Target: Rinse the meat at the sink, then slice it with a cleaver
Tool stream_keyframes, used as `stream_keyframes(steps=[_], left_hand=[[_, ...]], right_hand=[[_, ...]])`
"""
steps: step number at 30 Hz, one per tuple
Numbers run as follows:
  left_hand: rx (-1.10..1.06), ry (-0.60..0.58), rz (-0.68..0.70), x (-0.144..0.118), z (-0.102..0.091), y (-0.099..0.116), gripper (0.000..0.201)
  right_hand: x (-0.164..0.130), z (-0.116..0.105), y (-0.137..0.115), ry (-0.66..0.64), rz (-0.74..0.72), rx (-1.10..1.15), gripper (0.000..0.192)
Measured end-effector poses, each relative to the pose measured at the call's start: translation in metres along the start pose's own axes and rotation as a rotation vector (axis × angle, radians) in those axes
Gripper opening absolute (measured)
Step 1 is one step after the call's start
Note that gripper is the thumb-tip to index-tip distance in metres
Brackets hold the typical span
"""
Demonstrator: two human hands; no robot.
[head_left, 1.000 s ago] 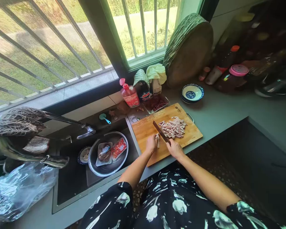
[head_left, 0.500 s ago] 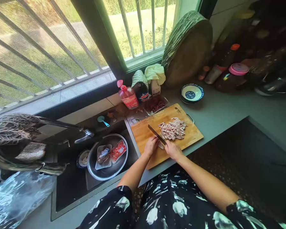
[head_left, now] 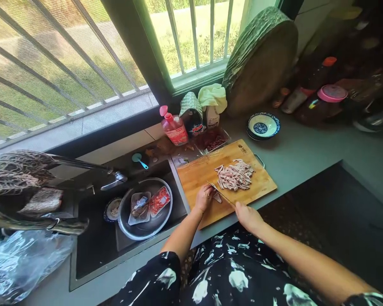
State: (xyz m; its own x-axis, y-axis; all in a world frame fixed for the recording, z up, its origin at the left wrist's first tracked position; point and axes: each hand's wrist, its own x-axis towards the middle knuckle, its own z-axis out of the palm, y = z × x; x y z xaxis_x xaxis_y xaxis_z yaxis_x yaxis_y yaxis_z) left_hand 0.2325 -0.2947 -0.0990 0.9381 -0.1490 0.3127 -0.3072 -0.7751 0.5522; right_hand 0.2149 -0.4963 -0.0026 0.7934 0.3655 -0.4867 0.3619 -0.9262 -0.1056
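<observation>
A wooden cutting board (head_left: pixel 191 178) lies on the counter. My right hand (head_left: pixel 249 217) is closed round the handle of a knife (head_left: pixel 224 197), whose blade slants up and left toward my left hand (head_left: pixel 204 197). The fingers of my left hand are curled down on a small piece of pale meat (head_left: pixel 217 197) near the board's front left, right against the blade. Beyond the knife sits a heap of pale meat strips (head_left: pixel 234 174), spread loosely on the board's right half.
On the left, the sink (head_left: pixel 92 255) holds a metal basin (head_left: pixel 159 221) with two packs of meat, under a faucet (head_left: pixel 113 180). Behind the board stand a pink soap bottle (head_left: pixel 175 131), a tray of dark red meat (head_left: pixel 214 140) and stacked bowls (head_left: pixel 271 126).
My right hand has moved right and toward me with the knife, drawing the blade back and lower. My left hand stays on the meat. The view has shifted slightly.
</observation>
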Motion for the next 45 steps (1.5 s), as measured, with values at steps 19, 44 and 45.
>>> stream_keyframes(steps=[19, 44, 45], left_hand=[[-0.059, 0.031, -0.025, -0.014, -0.003, 0.005, 0.018], [0.091, -0.060, -0.093, -0.005, -0.002, 0.017, 0.014], [0.087, -0.051, -0.096, -0.004, -0.002, 0.018, 0.013]], right_hand=[[0.031, -0.017, 0.006, -0.036, 0.038, 0.058, 0.029], [0.022, -0.010, -0.002, 0.009, -0.096, -0.014, 0.026], [0.014, -0.006, 0.005, -0.011, -0.085, -0.024, 0.026]])
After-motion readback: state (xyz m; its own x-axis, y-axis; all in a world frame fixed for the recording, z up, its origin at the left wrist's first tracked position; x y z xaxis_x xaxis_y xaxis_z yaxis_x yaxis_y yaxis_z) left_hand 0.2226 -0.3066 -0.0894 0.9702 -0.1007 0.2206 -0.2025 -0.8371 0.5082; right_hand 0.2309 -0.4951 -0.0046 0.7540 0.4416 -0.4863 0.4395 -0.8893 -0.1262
